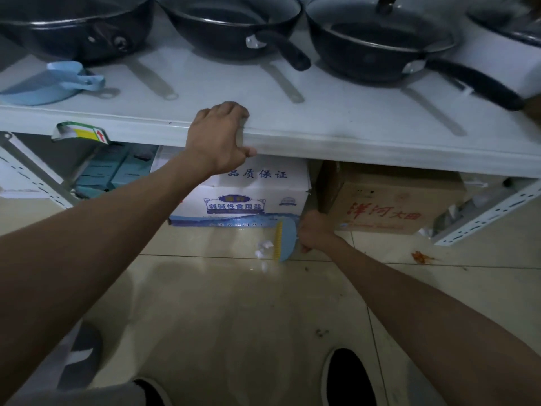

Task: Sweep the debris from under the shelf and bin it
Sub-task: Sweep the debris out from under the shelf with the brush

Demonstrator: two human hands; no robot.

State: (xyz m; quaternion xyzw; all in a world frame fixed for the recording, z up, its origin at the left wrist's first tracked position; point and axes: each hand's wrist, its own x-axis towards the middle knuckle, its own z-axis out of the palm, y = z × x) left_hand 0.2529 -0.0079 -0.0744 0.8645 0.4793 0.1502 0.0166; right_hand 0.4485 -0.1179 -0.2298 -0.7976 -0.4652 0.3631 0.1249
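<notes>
My left hand (221,136) grips the front edge of the white shelf (351,142), thumb under the lip. Down at the floor, my right hand (314,232) is closed on a small blue hand brush (285,241) with yellow bristles, its head facing left. White bits of debris (263,249) lie on the tile just left of the bristles, in front of a white carton (248,194). More debris, an orange-brown scrap (421,257), lies on the floor to the right. A light blue dustpan (44,85) rests on the shelf top at far left.
Black pans (234,27) with long handles line the shelf top. Under the shelf stand the white carton, a brown cardboard box (389,200) and teal boxes (108,171). Slotted shelf brackets (483,215) jut out at both sides. My shoes (348,376) are on the glossy tile floor.
</notes>
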